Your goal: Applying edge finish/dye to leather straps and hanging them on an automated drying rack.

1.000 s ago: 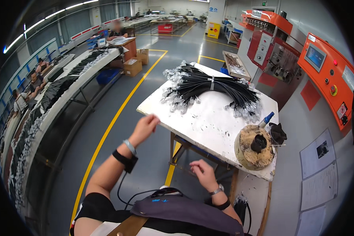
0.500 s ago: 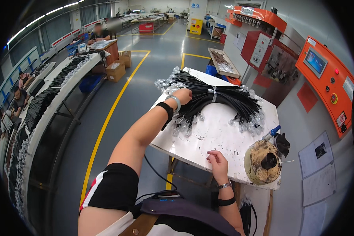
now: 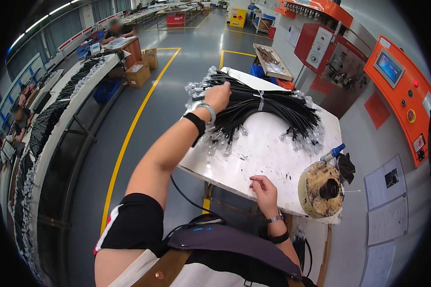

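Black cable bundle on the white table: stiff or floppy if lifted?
The black cable bundle probably flexes with some spring, as it lies in a smooth arc. Its clear-covered ends would likely sag and splay: the one visible tie sits near the middle. Crowded together, they might also snag.

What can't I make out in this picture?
All in the head view:
Left hand: its back hides most fingertips, so whether it grips the black cable bundle is unclear.
Right hand: its bent fingers hide the palm.
Control screen: too small to read.
Lowest wall sheet: cut off by the lower edge.
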